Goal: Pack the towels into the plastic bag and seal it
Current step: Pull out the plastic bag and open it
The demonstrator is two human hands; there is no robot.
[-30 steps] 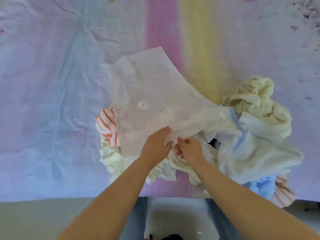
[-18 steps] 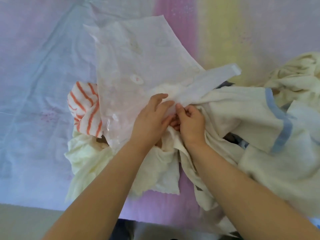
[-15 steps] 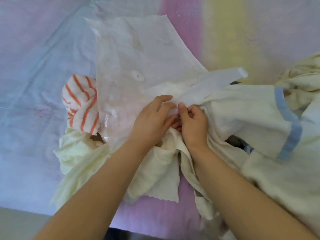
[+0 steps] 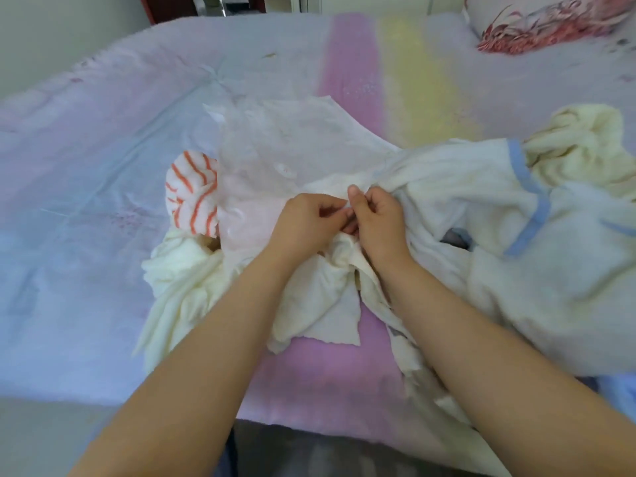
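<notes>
Since 0.5 s ago, both hands have come closer together at the bag's near edge & the view has tilted up, so more of the bed shows, incl. a pillow at the far right. L hand (image 4: 311, 222) is curled, fingers pinching at the near edge of the plastic bag (image 4: 275, 156); R hand (image 4: 377, 218) sits just beside it, touching it at the fingertips, thumb up, also pinching there. Whether each grips bag film only or towel fabric too: can't tell, the fingers hide the contact.

Bag lies flat-ish, translucent, running from the hands away toward the far side of the bed; a small round disc shows on its surface. No towel seen packed inside; its mouth is not visible.

Under & around the hands: a cream towel (image 4: 309, 297) bunched below both wrists, its lower edge hanging over the pink stripe. Left of the bag, touching it, a red-striped towel (image 4: 192, 197) in a ball, w/ a pale yellow towel (image 4: 182, 273) just below it. Right of the hands, a white towel w/ blue trim (image 4: 481, 187) spreads wide, overlapping the cream one. Far right, a crumpled yellow towel (image 4: 585, 146).

All rests on a pastel bedsheet (image 4: 103, 149) w/ pink & yellow stripes. Floral pillow (image 4: 550, 22) at the top right corner.
</notes>
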